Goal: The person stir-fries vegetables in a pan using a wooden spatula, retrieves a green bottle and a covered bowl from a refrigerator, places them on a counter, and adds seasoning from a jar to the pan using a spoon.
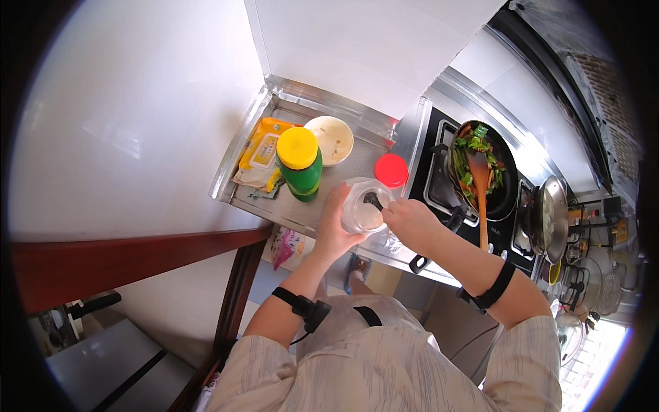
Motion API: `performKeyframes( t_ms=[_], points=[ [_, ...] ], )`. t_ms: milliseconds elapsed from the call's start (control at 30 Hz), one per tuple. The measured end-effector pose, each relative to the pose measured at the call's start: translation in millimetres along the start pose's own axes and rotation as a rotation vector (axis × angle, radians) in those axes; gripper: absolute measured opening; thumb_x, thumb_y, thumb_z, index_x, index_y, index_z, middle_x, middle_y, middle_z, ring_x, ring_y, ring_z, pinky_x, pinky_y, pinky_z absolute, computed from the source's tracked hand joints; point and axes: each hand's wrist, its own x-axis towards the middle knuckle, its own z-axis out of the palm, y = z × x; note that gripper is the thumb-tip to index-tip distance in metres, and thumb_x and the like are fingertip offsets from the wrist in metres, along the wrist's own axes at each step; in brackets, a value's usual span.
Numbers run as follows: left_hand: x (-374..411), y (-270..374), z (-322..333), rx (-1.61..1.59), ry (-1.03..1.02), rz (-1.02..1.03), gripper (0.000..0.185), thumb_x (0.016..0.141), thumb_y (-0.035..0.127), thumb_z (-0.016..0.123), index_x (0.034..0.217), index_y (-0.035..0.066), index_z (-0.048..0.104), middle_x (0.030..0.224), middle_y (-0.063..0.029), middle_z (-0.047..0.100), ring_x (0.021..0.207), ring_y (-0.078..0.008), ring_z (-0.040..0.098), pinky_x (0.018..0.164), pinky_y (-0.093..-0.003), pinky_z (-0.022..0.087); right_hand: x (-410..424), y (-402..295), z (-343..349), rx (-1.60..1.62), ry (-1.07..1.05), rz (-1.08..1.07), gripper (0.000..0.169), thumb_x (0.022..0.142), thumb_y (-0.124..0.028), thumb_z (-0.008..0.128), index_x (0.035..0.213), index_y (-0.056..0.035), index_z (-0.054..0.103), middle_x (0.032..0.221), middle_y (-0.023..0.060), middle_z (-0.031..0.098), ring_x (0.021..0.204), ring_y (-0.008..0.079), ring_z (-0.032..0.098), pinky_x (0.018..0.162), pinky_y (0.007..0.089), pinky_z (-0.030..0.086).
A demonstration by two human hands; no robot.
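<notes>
My left hand grips a clear plastic jar around its side, its open mouth tilted up. My right hand holds a small dark spoon that dips into the jar, where some pale contents show. Just beyond the jar lies a red lid. A green container with a yellow lid stands left of it, in front of a white bowl with brownish residue. At the right, a black frying pan on the hob holds leafy greens and a wooden spatula.
A yellow wipes packet lies at the left of the metal-rimmed counter. A second pan with a glass lid sits on the far burner. The black frying-pan handle juts over the hob's front edge. A dark red wooden rail runs at the left.
</notes>
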Motion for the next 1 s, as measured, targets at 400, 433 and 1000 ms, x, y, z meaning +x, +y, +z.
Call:
performKeyframes(
  t_ms=[400,433,1000],
  points=[
    [13,43,-13,0.164,-0.045,0.086,0.102,0.050,0.008,0.086,0.139,0.007,0.037,0.143,-0.0174,0.039,0.132,-0.0373,0.037,0.107,-0.0450,0.034,-29,-8,-22,0.144,0.300,0.032,0.032,0.075,-0.008,0.061,0.107,-0.0051,0.058,0.077,0.0047,0.061,0.076,0.0220,0.062,0.065,0.0341,0.050],
    [15,49,-14,0.192,-0.063,0.112,0.103,0.050,0.008,0.087,0.139,0.006,0.036,0.144,-0.0172,0.038,0.133,-0.0359,0.037,0.107,-0.0445,0.033,-32,-8,-27,0.163,0.381,0.041,0.032,0.075,-0.008,0.062,0.106,-0.0050,0.058,0.076,0.0048,0.061,0.075,0.0219,0.062,0.064,0.0338,0.051],
    [48,101,-14,0.245,-0.170,0.332,0.105,0.043,0.007,0.087,0.136,0.008,0.039,0.144,-0.0175,0.039,0.133,-0.0398,0.035,0.108,-0.0473,0.034,-89,-3,-54,0.331,0.526,0.153,0.025,0.073,-0.007,0.065,0.097,-0.0046,0.057,0.074,0.0070,0.064,0.073,0.0233,0.065,0.059,0.0353,0.053]
  ],
)
